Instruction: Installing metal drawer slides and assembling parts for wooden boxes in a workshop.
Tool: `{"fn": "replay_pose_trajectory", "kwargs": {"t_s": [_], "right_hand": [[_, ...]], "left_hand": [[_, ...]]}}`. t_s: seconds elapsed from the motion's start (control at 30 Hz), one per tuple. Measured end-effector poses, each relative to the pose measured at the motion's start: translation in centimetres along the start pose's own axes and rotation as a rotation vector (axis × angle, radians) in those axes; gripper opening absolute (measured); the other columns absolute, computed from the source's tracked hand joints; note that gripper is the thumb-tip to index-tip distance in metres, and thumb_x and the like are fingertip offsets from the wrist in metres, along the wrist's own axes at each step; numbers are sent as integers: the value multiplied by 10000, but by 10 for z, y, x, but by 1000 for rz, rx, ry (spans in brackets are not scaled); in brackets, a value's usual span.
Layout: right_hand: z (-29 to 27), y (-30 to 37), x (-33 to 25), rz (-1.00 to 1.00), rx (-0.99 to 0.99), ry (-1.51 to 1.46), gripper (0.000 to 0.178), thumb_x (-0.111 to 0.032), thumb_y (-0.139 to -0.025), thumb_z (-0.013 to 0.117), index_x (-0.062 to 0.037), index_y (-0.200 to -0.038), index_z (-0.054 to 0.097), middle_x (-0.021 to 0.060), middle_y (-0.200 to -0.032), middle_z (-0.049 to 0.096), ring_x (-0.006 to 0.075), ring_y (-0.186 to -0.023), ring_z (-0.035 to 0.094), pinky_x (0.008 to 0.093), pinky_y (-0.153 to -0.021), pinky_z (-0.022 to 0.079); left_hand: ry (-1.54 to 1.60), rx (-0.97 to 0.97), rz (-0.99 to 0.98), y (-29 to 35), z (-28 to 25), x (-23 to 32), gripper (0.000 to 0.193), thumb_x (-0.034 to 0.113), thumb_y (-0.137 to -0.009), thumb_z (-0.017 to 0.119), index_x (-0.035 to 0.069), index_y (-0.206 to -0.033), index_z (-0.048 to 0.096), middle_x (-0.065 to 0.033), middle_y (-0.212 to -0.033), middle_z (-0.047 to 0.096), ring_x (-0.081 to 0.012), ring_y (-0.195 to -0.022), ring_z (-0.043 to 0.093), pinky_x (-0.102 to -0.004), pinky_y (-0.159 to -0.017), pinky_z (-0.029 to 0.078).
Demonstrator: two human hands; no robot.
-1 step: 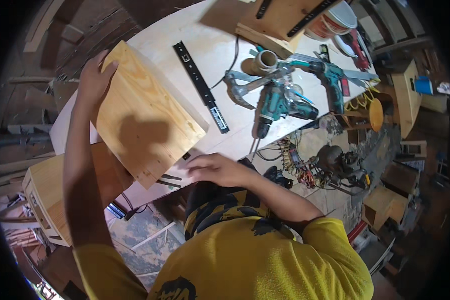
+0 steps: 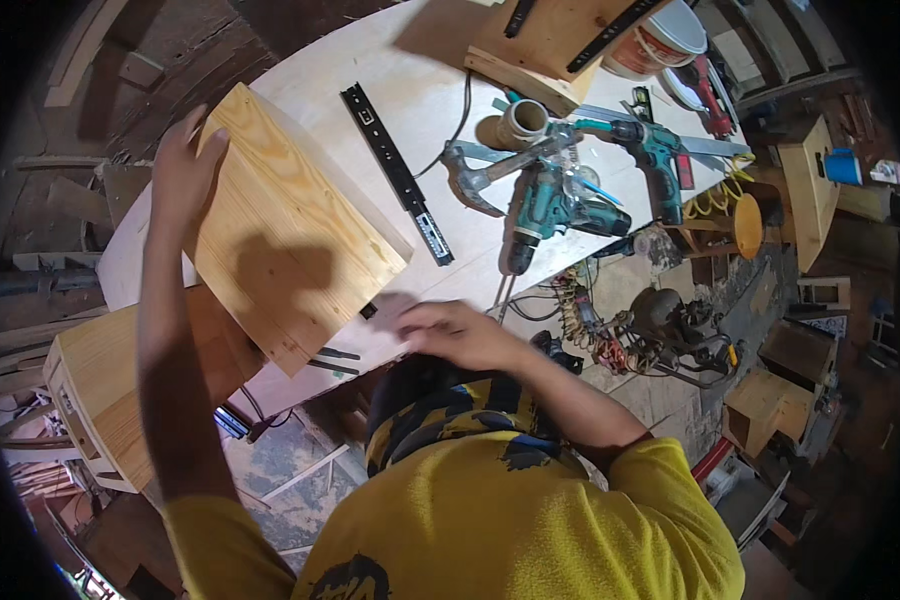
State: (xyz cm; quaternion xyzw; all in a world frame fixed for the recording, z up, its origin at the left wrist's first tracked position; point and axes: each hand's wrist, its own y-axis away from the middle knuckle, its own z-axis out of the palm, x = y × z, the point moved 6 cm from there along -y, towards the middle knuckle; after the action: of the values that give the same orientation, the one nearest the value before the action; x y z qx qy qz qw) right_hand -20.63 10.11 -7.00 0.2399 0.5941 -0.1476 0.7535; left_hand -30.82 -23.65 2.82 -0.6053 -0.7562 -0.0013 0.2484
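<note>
A pale wooden box [image 2: 290, 230], probably a drawer, lies on the white tabletop with a broad grained panel facing up. My left hand [image 2: 188, 165] grips its far left edge, the thumb over the panel and the fingers hidden behind the side. Off the box's near right corner is my right hand [image 2: 460, 335], with nothing visible in it. Its fingers are loosely bent and apart, slightly blurred. A small black piece [image 2: 369, 311] shows at the box's near edge. Right of the box lies a black metal drawer slide [image 2: 398, 172].
A hammer [image 2: 500, 170], cordless drill [image 2: 538, 220], second drill [image 2: 655, 155] and cardboard tube [image 2: 523, 122] crowd the table's right side. Behind stand a wooden piece with black slides [image 2: 560, 45] and a white bucket [image 2: 670, 38]. A wooden cabinet [image 2: 100, 375] stands at left.
My right hand has shifted a little to the right, away from the box's near corner. My left hand keeps its hold, and the box looks almost unmoved.
</note>
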Motion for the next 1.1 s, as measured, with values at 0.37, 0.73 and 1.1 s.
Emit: {"fn": "replay_pose_trajectory", "kwargs": {"t_s": [0.37, 0.73, 1.1], "right_hand": [[-337, 191, -2, 166, 1028, 965, 373, -182, -791, 661, 31, -1086, 578, 178, -1001, 641, 279, -920, 614, 346, -811, 469], [-454, 162, 18, 385, 798, 1120, 524, -174, -662, 706, 33, -1111, 532, 173, -968, 619, 321, -884, 602, 392, -798, 454], [-384, 187, 1, 276, 857, 455, 426, -17, -633, 643, -63, -1039, 521, 29, -835, 546, 156, -669, 533, 306, -583, 431]], "left_hand": [[202, 363, -559, 311, -25, 66, 300, 134, -886, 566, -29, -1138, 551, -138, -1057, 599, -226, -979, 576, -327, -853, 465], [515, 309, -913, 375, 61, 173, 344, 112, -806, 628, 3, -1127, 570, -103, -966, 600, -153, -782, 577, -266, -721, 475], [-55, -135, -389, 333, 122, 157, 622, 182, -748, 650, 49, -1310, 420, -202, -1368, 354, -362, -1255, 358, -429, -1024, 341]]}}
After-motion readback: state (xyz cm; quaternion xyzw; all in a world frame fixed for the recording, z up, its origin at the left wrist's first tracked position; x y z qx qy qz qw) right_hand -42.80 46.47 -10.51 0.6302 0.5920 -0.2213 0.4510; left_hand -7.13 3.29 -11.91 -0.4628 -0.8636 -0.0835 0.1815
